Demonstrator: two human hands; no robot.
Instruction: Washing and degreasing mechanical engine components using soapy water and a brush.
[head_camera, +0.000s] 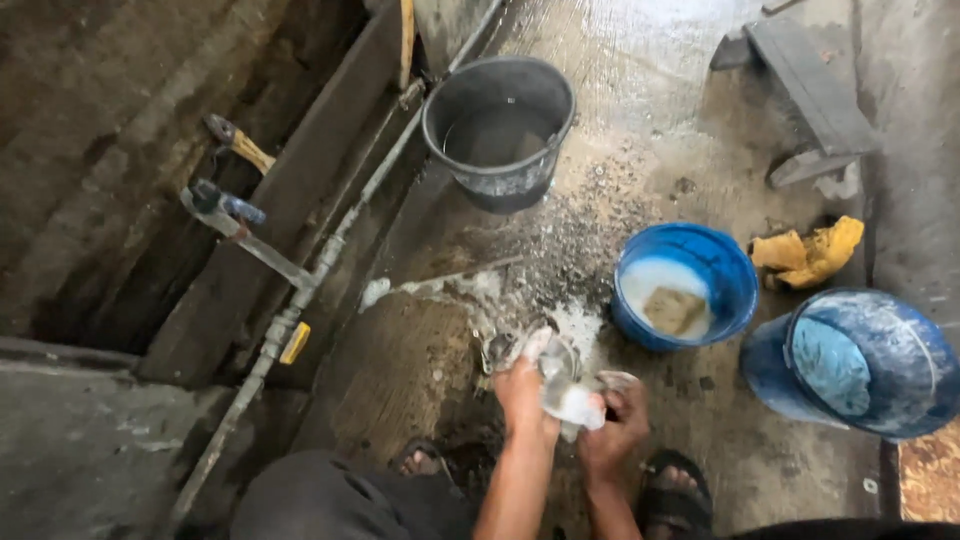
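Glass (560, 385), wet and soapy, looked slippery and fragile; both hands' fingers (530, 350) wrapped it, left hand (522, 395) gripping the body, right hand (618, 420) beneath.

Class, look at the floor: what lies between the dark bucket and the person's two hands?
In the head view, between the dark bucket and the hands, only wet concrete floor with white soapy splashes.

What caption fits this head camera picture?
Two hands, left hand and right hand, scrub a soapy glass beside buckets.
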